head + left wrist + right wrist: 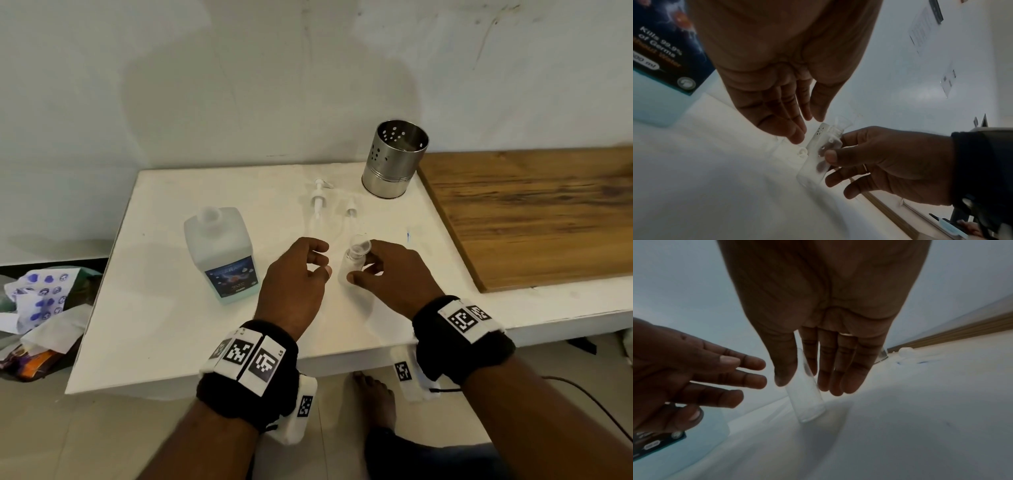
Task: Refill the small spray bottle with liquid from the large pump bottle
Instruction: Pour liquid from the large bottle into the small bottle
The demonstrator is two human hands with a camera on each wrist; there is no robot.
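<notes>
The small clear spray bottle (346,272) stands uncapped on the white table (154,325), with a small clear funnel (361,245) in its neck. My right hand (363,265) holds it between thumb and fingers, as the right wrist view shows around the small bottle (807,395). My left hand (318,263) hovers just left of it, fingers relaxed and empty. The large pump bottle (219,253), open at the neck with a blue label, stands further left. Its pump head (318,198) and the spray head (351,209) lie on the table behind my hands.
A perforated steel cup (394,161) stands at the back of the table beside a wooden board (527,212). Crumpled bags (41,308) lie on the floor to the left. A bare foot (373,394) shows below the table's front edge.
</notes>
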